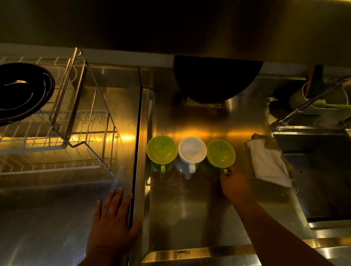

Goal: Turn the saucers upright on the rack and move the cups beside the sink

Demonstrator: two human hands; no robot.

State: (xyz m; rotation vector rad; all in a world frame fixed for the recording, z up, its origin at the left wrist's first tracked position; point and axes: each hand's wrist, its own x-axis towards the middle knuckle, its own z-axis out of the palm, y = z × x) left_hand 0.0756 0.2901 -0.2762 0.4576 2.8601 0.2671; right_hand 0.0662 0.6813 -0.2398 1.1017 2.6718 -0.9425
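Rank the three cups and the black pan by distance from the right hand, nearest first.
1. Right green cup, its handle at the right hand.
2. White cup, middle of the row.
3. Left green cup, row's left end.
4. Black pan, on the rack far left.

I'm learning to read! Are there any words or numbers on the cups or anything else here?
None: no words or numbers show anywhere.
The two green cups and the white cup are plain.
The cloth is plain.
The rack carries no label.
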